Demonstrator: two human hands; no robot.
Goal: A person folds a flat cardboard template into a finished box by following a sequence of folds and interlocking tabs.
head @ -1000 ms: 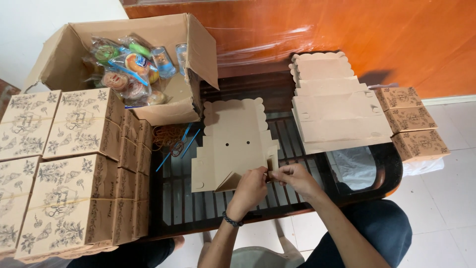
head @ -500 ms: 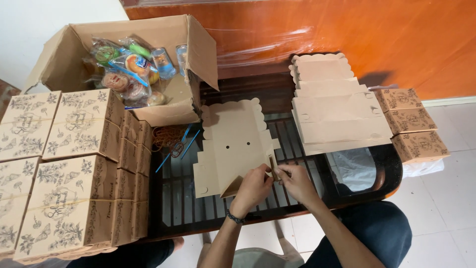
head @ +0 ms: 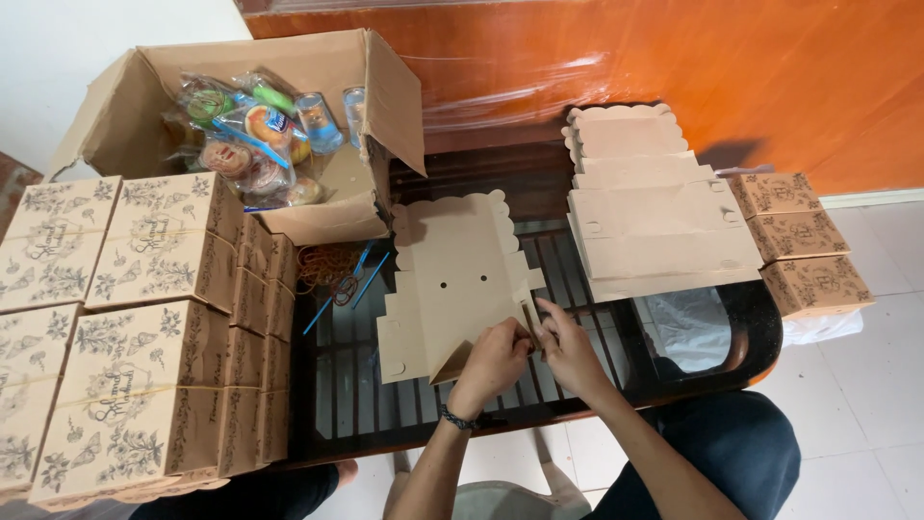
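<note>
A flat brown cardboard box blank (head: 452, 279) with scalloped edges lies on the dark slatted table (head: 385, 404). My left hand (head: 493, 358) pinches a flap at the blank's near right corner and lifts it. My right hand (head: 566, 347) grips the same corner from the right, fingers folded on the side tab. The two hands touch each other there.
A stack of unfolded blanks (head: 654, 202) lies at the right. Printed folded boxes (head: 144, 327) are piled at the left, a few more (head: 804, 241) at the far right. An open carton (head: 260, 135) holds wrapped snacks and cups. Rubber bands (head: 332, 274) lie beside it.
Both hands shifted slightly right along the blank's near edge, and the corner flap is folded up further.
</note>
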